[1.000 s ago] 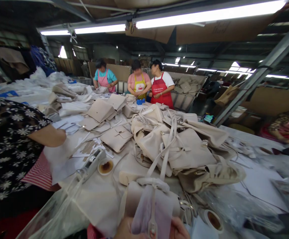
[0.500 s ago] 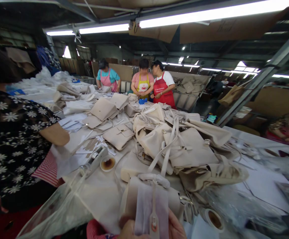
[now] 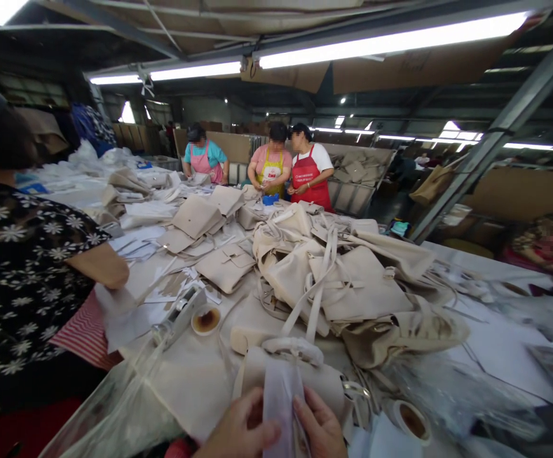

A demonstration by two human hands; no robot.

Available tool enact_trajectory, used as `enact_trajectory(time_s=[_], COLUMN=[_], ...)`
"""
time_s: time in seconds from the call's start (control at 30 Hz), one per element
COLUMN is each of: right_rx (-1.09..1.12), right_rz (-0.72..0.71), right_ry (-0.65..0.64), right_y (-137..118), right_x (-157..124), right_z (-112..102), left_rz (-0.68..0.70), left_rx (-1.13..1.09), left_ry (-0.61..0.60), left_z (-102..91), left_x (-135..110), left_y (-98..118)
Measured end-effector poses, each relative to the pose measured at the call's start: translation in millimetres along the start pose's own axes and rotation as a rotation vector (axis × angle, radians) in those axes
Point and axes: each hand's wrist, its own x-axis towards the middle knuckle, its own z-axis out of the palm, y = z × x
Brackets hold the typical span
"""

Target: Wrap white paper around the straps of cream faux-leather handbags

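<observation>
My left hand (image 3: 241, 432) and my right hand (image 3: 321, 429) are now both well in view at the bottom edge, while half a second ago only their tops were showing under the wrapped strap. Between them I pinch a thin white strip of wrapping paper (image 3: 279, 397), which stands upright; my left thumb presses on its left side and my right fingers (image 3: 307, 407) close on its right side, so both hands are narrow and holding it. Before, the paper was spread wider and the small tag with a red ring hung in front of it; now the paper is folded narrower and I cannot see the tag. The strip lies against the beige bag (image 3: 324, 381) just in front of me, under its wrapped handle (image 3: 295, 348). Behind it the pile of beige bags (image 3: 353, 286) stays on the table (image 3: 496, 343) as before. To my left, a person in a flowered sleeve (image 3: 23, 267) keeps an arm over white papers (image 3: 124, 315), near a small glue cup (image 3: 205, 319).
</observation>
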Motion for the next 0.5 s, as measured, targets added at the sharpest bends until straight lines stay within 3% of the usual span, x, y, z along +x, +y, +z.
enact_trajectory(time_s=[0.07,0.2,0.37,0.5], right_rx=[-0.013,-0.036,-0.062,-0.301], right_rz=[-0.033,-0.070,-0.120,-0.102], right_ry=[0.032,0.067,0.092,0.100], right_y=[-1.1,0.3,15.3,30.1], right_x=[-0.8,-2.5,-10.6,-24.4], right_z=[0.3,2.4,-4.4,-24.7], left_rz=[0.046,0.026,0.094,0.051], left_rx=[0.024,0.241,0.288,0.272], left_ry=[0.110,0.181,0.228,0.205], left_z=[1.0,14.4,24.8,19.9], left_x=[7.9,31.4,56.5,65.1], left_y=[25.3,57.7,59.1,59.2])
